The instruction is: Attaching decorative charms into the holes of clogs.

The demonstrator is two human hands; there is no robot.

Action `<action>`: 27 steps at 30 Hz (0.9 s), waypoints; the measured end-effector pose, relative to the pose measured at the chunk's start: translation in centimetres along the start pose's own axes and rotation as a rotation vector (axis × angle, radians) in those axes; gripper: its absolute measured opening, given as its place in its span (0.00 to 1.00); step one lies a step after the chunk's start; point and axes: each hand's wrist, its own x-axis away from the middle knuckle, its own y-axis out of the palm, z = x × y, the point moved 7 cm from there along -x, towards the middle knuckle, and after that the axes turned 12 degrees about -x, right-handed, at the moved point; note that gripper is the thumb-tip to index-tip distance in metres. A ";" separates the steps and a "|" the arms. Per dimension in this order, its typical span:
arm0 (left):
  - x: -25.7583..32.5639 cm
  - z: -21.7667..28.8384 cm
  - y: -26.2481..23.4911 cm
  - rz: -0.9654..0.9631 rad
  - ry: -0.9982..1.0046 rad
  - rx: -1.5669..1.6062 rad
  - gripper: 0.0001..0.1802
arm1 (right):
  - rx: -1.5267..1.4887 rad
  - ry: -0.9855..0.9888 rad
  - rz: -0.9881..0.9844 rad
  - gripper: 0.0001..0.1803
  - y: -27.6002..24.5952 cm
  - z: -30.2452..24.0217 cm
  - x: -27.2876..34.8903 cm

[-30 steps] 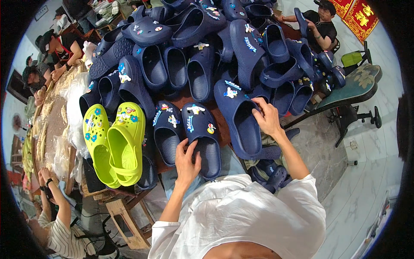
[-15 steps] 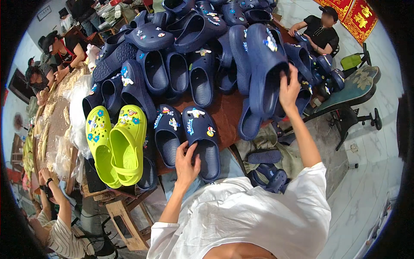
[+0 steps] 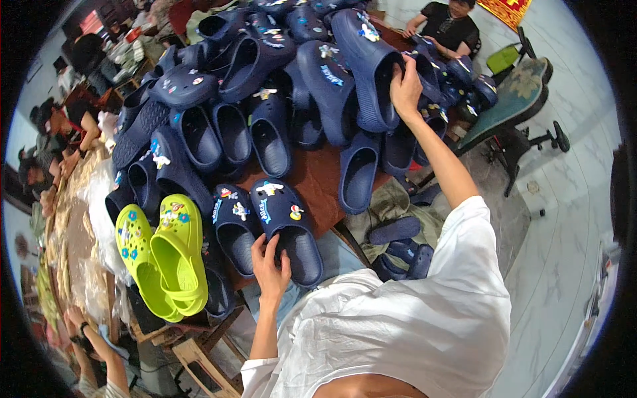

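Navy clog [image 3: 365, 60], position: just short of 1 o'clock from the centre of my head view, toe up, opening turned toward 3 o'clock, charms on its upper. I have the right hand [image 3: 406, 89] clamped on this clog at the side rim of the opening; from my station I cannot tell whether its sole touches the pile behind it. I have the left hand [image 3: 271, 268] well apart from the right, at 7 o'clock and near the centre, with its fingers on the edge of the opening of the front clog [image 3: 271, 194]; I cannot tell whether they grip or only rest. A second clog [image 3: 233, 242] lies just beside that one, on its 9 o'clock side, toe likewise toward 12 o'clock. Both carry charms and sit on the brown table [image 3: 312, 182]. At 8 o'clock I note a lime pair [image 3: 180, 262], one shoe overlapping the other. From 10 to 1 o'clock, a pile of navy clogs [image 3: 199, 136] stands heaped at mixed angles. At 4 o'clock, below table level, I see more navy shoes [image 3: 418, 260]. A green chair [image 3: 514, 99] stands at 2 o'clock; a co-worker in black [image 3: 450, 30] sits at 1 o'clock. At 7 o'clock, I register a wooden stool [image 3: 199, 368] beside the table.
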 end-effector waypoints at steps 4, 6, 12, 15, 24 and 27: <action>-0.1 0.2 0.0 -0.047 -0.035 0.015 0.23 | -0.151 0.005 0.217 0.13 -3.9 3.5 1.0; -0.1 -0.4 0.6 -0.119 -0.118 0.054 0.23 | -0.160 0.067 0.322 0.13 -7.2 5.3 3.0; -0.3 0.1 0.3 -0.037 0.005 -0.001 0.23 | -0.165 0.262 0.449 0.23 -17.6 12.7 9.1; -0.1 -0.4 0.4 -0.032 0.013 -0.007 0.23 | -0.071 0.417 0.505 0.22 -19.4 12.3 11.8; -0.1 -0.5 0.7 -0.100 -0.067 0.048 0.23 | 0.188 0.458 0.404 0.30 -14.4 15.7 17.7; -0.2 0.0 0.4 -0.045 0.011 0.015 0.23 | -0.045 0.543 0.322 0.41 -11.7 16.7 18.7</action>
